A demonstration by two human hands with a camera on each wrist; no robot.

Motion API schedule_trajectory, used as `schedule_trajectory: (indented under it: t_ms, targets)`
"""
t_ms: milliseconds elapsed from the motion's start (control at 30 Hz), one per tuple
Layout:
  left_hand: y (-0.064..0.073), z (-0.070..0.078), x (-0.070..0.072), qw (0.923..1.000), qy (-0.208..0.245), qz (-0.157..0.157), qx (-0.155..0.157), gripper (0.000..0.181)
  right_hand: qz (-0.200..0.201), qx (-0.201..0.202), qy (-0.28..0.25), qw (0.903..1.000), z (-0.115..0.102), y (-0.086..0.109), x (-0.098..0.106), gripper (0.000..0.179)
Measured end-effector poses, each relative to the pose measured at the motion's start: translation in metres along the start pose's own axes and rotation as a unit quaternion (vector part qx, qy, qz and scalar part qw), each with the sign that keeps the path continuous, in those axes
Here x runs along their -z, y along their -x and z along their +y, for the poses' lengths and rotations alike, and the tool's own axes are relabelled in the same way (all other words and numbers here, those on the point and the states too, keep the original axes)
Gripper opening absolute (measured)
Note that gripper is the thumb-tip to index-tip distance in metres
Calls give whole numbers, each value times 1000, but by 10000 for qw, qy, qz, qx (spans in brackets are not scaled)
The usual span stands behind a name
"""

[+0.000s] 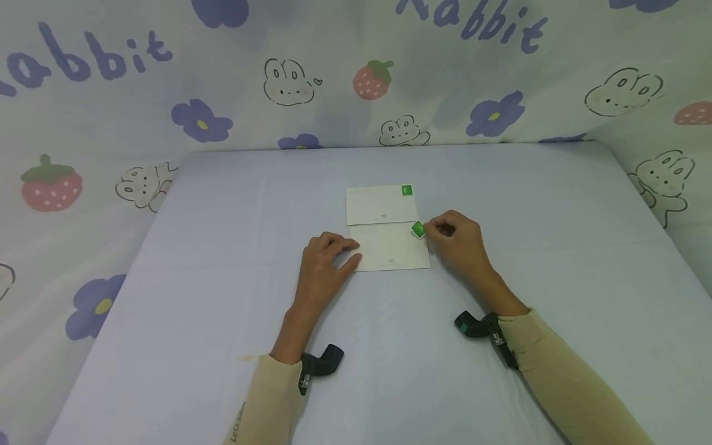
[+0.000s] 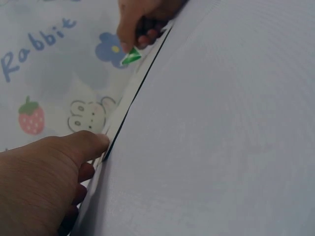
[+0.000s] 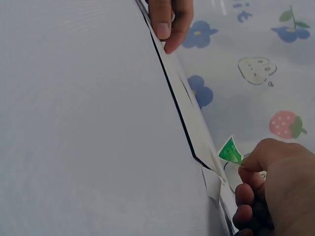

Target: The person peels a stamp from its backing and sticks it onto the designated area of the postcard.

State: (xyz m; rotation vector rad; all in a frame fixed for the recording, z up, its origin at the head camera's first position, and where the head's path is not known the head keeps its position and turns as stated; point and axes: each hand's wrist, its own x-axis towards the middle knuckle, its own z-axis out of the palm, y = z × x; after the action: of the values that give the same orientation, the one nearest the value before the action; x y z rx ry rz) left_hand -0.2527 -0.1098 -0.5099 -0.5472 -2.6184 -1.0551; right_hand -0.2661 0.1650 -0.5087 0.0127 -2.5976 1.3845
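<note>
My right hand (image 1: 457,241) pinches a small green stamp (image 3: 230,151) with a white border between thumb and forefinger. The stamp is tilted and overlaps the upper right corner of the nearer white envelope (image 1: 384,244) in the head view. At that envelope's left edge, my left hand (image 1: 322,262) rests its thumb and fingertips, thumb and forefinger apart. In the left wrist view the left thumb (image 2: 93,143) lies on the near edge of the paper. A second white envelope (image 1: 372,207) lies directly behind, with a green stamp (image 1: 407,190) flat in its upper right corner.
A pale cloth (image 1: 222,247) covers the table beneath the envelopes. Behind and at the sides hangs a white curtain (image 1: 334,117) printed with rabbits, strawberries and blue flowers. Black wrist devices (image 1: 325,361) are worn at both sleeve cuffs.
</note>
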Motion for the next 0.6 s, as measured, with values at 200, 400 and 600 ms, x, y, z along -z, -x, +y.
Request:
schedule_trajectory:
  t_ms: [200,400,600]
  targets:
    - [0,-1,-2,9999,-54,-57,78,17,263,-357,-128,9989,-5,0,-3,17]
    - [0,0,-1,10000,-68,-44,43,18,365,-830,-244,9956,-11,5,-9,20]
    - [-1,2,1,9999,-57,-102,80,17,583,-1184,-263,9909,-20,5,-18,18]
